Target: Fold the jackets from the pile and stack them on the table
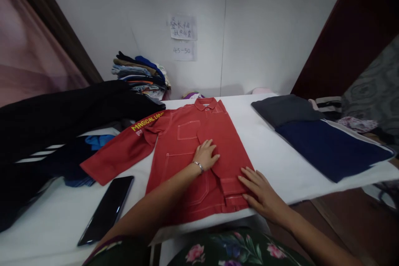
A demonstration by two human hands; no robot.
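A red long-sleeved shirt [183,170] lies on the white table in front of me, collar pointing away. Its right side is folded inward over the front, while the left sleeve, with yellow lettering, stretches out to the left. My left hand [205,156] rests flat on the middle of the shirt, fingers extended, a bracelet at the wrist. At the shirt's lower right edge, my right hand [257,189] touches the folded part with spread fingers. Neither hand grips anything.
A black smartphone [107,210] lies left of the shirt on the white table [249,124]. Dark clothes [62,112] are heaped at the left, with a folded clothes stack [140,75] behind. Folded grey and navy garments [324,145] lie right. Handwritten papers [183,37] hang on the wall.
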